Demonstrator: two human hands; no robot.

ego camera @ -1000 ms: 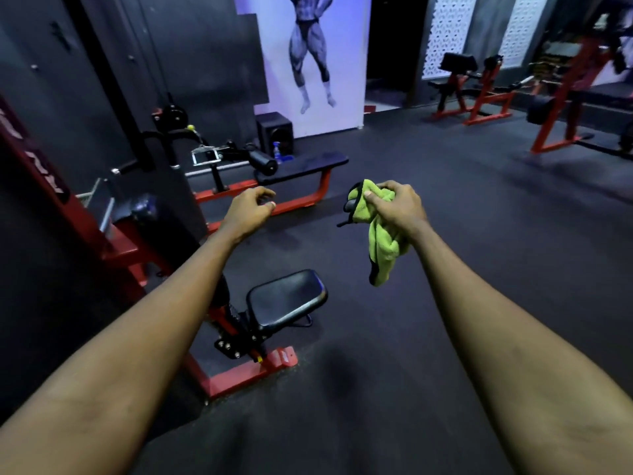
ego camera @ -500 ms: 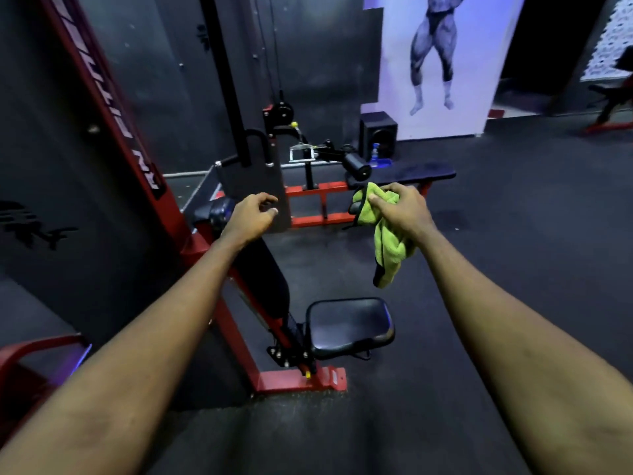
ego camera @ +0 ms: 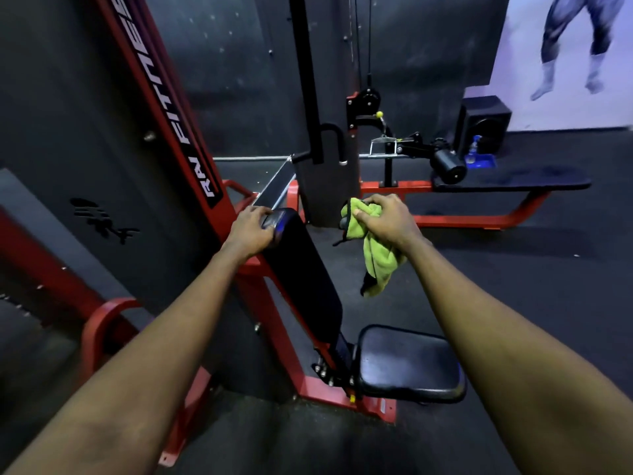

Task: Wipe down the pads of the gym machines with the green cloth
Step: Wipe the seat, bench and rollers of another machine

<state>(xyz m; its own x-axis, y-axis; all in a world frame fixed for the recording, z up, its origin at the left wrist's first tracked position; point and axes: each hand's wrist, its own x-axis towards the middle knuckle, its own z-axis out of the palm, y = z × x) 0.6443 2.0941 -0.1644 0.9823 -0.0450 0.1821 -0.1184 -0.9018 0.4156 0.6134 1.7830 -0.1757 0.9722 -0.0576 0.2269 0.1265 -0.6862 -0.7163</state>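
Crumpled green cloth (ego camera: 378,265), dark-edged, hangs lengthwise toward 6 o'clock from the clutching right hand (ego camera: 387,222); at its 9 o'clock the left hand (ego camera: 250,231) grips the back pad (ego camera: 305,279)

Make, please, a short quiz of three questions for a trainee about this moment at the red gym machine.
1. True or false: the green cloth lies pressed flat on the seat pad.
2. What does the left hand grip?
A) the top of the back pad
B) a spray bottle
C) a cable handle
3. Fill in: the cloth hangs bunched from the ___ hand, beside the back pad and not touching it.

Key:
1. False: it hangs in the air, above the seat pad.
2. A
3. right: the right hand grips it.
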